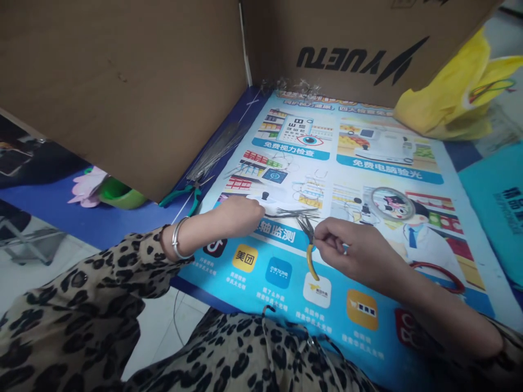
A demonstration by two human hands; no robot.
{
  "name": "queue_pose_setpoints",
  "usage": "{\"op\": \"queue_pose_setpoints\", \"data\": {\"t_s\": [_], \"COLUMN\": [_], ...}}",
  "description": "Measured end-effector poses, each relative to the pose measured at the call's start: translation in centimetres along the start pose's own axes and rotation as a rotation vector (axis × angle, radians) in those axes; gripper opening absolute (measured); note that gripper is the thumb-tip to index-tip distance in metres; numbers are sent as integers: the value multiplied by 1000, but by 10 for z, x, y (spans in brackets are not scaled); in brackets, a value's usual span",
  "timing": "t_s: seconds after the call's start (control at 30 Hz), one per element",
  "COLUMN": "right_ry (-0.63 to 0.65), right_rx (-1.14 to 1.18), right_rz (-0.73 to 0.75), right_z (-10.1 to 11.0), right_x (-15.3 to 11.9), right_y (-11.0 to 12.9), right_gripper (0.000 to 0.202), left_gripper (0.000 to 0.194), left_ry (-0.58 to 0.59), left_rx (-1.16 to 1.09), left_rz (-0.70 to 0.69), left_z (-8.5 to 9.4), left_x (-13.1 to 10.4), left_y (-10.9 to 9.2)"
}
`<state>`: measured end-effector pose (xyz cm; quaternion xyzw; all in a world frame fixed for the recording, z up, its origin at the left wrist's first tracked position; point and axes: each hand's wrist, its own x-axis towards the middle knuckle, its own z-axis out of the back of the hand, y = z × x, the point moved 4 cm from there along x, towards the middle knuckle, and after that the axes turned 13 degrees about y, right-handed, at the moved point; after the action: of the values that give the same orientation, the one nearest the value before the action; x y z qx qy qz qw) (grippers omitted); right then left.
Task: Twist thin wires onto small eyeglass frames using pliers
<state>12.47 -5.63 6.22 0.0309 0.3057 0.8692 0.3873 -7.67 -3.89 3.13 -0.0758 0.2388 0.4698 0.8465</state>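
My left hand (pixel 244 216) is closed over the printed sheet (pixel 327 179), its fingers curled; whatever they hold is hidden. A bundle of short dark wires (pixel 296 213) lies between my hands. Right of the bundle, my right hand (pixel 335 242) is closed in a pinch, and what is between its fingertips is too small to make out. Yellow-handled pliers (pixel 311 261) rest against the fingers of my right hand, jaws pointing up toward the wires. Green-handled pliers (pixel 194 197) lie beyond my left wrist, beside a bunch of long thin wires (pixel 216 152).
Cardboard walls (pixel 122 76) stand at the left and back. A green bowl (pixel 122 193) and pink flower shape sit at the left edge. At the right are a yellow bag (pixel 445 103), a teal bag (pixel 498 201), a clear ring (pixel 393 203) and a red ring (pixel 457 280).
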Motion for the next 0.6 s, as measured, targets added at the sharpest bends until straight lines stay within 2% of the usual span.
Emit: {"op": "queue_pose_setpoints", "data": {"t_s": [0.17, 0.3, 0.4, 0.6], "right_ry": [33, 98, 109, 92], "right_rx": [257, 310, 305, 330], "right_rz": [-66, -87, -78, -60], "right_z": [-6, -17, -20, -19], "right_x": [1, 6, 8, 10], "right_y": [-8, -13, -12, -13], "right_gripper": [8, 9, 8, 6], "left_gripper": [27, 25, 22, 14], "left_ry": [64, 43, -25, -193], "left_rx": [-73, -127, -119, 45], "left_rz": [77, 82, -12, -334], "left_z": [-4, -9, -10, -8], "left_x": [-9, -25, -34, -31], "left_y": [12, 18, 11, -18]}}
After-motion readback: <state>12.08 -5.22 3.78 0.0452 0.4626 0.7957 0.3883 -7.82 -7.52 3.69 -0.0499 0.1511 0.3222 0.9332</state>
